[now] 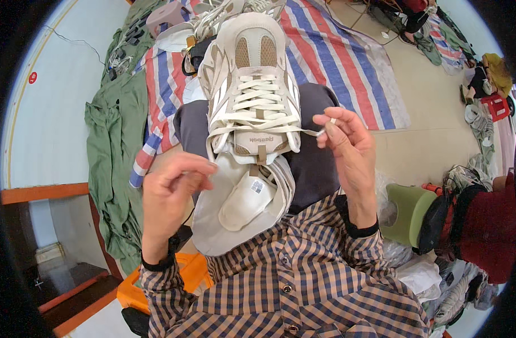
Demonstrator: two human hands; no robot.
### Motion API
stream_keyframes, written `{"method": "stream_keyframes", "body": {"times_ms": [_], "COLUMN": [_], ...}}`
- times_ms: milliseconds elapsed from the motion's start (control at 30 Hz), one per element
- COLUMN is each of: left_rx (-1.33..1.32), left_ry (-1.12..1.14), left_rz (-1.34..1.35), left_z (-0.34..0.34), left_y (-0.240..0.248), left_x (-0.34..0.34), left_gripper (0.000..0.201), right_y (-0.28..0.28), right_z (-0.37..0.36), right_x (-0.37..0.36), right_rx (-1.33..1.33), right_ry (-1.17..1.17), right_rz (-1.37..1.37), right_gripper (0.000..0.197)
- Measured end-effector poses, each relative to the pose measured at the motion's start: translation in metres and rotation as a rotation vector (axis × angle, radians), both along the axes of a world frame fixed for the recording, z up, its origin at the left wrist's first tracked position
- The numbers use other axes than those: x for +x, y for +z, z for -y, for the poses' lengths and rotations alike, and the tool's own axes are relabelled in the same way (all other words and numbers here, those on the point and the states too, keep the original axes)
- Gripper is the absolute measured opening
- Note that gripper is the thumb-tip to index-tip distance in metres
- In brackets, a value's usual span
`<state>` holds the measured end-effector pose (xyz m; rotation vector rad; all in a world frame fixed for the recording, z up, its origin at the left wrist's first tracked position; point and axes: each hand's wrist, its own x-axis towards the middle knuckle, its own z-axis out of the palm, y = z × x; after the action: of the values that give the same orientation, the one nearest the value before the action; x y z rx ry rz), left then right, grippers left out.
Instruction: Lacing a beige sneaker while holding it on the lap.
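A beige and white sneaker point(263, 84) rests on my lap, toe pointing away from me, with cream laces point(259, 101) crisscrossed up its front. Between the thumb and fingers of my right hand point(348, 149), a lace end is pinched, drawn out to the right of the tongue. My left hand point(176, 191) is curled at the left of the shoe's collar, where the other lace runs down to its fingertips; its exact grip is partly hidden. Below the tongue, a pale insole point(244, 203) shows a small printed square. A light grey flat sheet point(213, 231) lies beneath.
A striped red, white and blue sheet point(348, 62) covers the floor ahead, with more shoes point(218, 19) beyond the sneaker. Green cloth point(114, 163) lies at left. An orange stool point(190, 270) is by my left side. A green stool point(410, 214) and plastic bags point(418, 276) stand at right.
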<state>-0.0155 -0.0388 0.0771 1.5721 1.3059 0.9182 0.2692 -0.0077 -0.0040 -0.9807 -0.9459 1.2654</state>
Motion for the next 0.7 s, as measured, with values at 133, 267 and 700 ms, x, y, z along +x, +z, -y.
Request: {"method": "stream_keyframes", "body": {"times_ms": [133,267,700], "left_rx": [-0.156,-0.231,-0.298], "left_ry": [-0.192,-0.255,-0.278], "left_rz": [-0.019,-0.044,0.049], "left_z": [-0.008,-0.015,-0.017], "left_y": [-0.003,-0.011,-0.032], "left_x": [0.034,0.058,0.078], "left_gripper": [0.018,0.034,0.057], "right_y": [0.002,0.0,0.003], "right_z": [0.001,0.002,0.004], "right_x": [-0.013,-0.023,-0.023], "right_rx": [-0.018,0.008,0.075], "right_ry": [0.003,0.024,-0.054], "right_rz": [-0.22,-0.173,0.112], "right_gripper": [0.025,0.024,0.02]}}
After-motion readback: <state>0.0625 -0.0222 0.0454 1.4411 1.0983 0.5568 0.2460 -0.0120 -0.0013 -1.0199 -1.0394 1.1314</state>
